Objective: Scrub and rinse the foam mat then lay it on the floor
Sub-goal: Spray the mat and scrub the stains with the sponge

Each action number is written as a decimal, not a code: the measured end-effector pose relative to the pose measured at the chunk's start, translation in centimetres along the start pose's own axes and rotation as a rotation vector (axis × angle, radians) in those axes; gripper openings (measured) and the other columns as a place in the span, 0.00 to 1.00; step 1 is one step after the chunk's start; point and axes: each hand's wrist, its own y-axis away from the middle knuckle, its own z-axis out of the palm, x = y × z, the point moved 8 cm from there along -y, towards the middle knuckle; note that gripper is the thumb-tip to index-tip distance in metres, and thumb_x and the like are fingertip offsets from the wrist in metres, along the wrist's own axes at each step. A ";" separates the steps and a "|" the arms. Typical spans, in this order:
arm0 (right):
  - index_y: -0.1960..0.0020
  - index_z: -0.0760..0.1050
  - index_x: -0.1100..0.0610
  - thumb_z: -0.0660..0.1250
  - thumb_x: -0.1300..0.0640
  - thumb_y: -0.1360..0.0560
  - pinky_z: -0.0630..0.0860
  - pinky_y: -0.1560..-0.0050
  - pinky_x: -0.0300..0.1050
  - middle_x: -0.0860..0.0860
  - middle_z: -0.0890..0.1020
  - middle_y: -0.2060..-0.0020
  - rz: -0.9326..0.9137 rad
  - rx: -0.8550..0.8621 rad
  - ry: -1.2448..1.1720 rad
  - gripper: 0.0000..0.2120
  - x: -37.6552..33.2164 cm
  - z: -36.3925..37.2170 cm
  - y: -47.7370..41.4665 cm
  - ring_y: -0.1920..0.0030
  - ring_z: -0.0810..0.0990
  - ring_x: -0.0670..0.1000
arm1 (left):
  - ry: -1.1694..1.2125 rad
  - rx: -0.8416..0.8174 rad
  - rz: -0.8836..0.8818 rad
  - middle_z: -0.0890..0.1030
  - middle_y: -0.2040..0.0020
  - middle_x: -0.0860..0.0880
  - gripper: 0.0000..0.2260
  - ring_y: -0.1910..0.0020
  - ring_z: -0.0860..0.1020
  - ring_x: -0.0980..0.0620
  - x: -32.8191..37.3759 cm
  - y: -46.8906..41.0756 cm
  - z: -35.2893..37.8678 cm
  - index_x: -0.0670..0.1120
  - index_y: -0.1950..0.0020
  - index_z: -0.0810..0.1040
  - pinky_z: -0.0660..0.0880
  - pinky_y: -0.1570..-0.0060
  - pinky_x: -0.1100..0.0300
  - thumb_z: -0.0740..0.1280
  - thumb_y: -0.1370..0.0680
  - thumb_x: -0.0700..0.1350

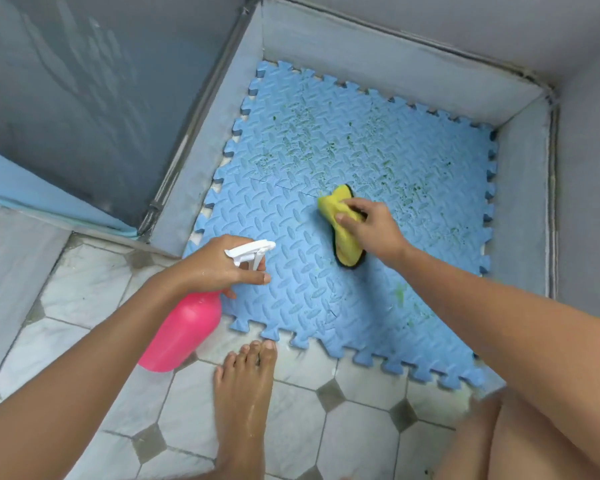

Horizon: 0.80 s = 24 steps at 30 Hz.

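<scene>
Right hand [371, 226] presses the yellow sponge [343, 233] on the foam mat [291, 209], left hand [219, 268] grips the spray bottle [184, 327]; scrubbing should probably go toward the far green stains [326, 143].

White octagonal floor tiles [84, 289] with grey diamond insets, grey raised kerb [205, 143], streaked grey wall panel [66, 81]
</scene>
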 end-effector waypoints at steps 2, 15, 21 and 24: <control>0.46 0.81 0.55 0.71 0.59 0.23 0.77 0.50 0.39 0.47 0.82 0.56 0.150 0.225 -0.327 0.06 0.7 -4.7 -0.8 0.58 0.80 0.41 | -0.079 -0.026 -0.006 0.78 0.65 0.47 0.14 0.66 0.76 0.55 0.3 -0.8 1.2 0.43 0.54 0.81 0.84 0.67 0.46 0.81 0.29 0.49; 0.47 0.79 0.55 0.69 0.58 0.21 0.76 0.53 0.43 0.46 0.81 0.58 0.227 0.410 -0.434 0.04 1.1 -8.6 -2.0 0.58 0.78 0.46 | -0.051 -0.066 0.052 0.80 0.67 0.51 0.14 0.67 0.76 0.56 -0.1 -1.9 2.5 0.47 0.58 0.84 0.79 0.57 0.53 0.81 0.31 0.55; 0.43 0.80 0.55 0.70 0.56 0.22 0.75 0.48 0.43 0.48 0.82 0.53 0.125 0.269 -0.161 0.09 0.0 -5.1 -1.9 0.53 0.79 0.47 | -0.060 0.032 0.000 0.77 0.73 0.48 0.20 0.72 0.76 0.50 -0.7 -1.6 1.9 0.39 0.58 0.80 0.75 0.70 0.57 0.80 0.31 0.55; 0.41 0.80 0.56 0.70 0.58 0.23 0.72 0.46 0.41 0.51 0.81 0.47 0.024 0.189 0.022 0.11 -0.7 -3.2 -1.5 0.47 0.78 0.50 | 0.004 -0.117 -0.001 0.79 0.66 0.49 0.11 0.65 0.77 0.54 -0.3 -0.9 3.0 0.45 0.54 0.84 0.80 0.65 0.57 0.81 0.28 0.49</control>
